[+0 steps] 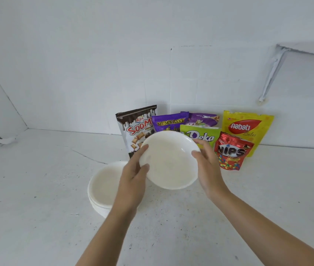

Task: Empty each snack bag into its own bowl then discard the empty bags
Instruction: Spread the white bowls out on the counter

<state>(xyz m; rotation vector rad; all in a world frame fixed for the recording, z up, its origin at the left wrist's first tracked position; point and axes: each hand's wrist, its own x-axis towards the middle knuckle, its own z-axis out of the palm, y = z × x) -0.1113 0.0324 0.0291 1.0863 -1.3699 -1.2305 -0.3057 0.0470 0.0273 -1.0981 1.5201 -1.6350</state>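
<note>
I hold a white bowl in the air with both hands, tilted toward me and empty. My left hand grips its left rim, my right hand its right rim. Below and to the left, a stack of white bowls rests on the counter. Several snack bags stand against the back wall: a brown-and-white Soomi bag, a purple Mum's Bake bag, another purple bag, a green Deka bag, a yellow Nabati bag and a red Nips bag. The lifted bowl hides their lower parts.
The white counter runs to a white wall behind and a side wall at the left. A white shelf bracket hangs on the wall at the upper right. A small scrap lies at the far left of the counter.
</note>
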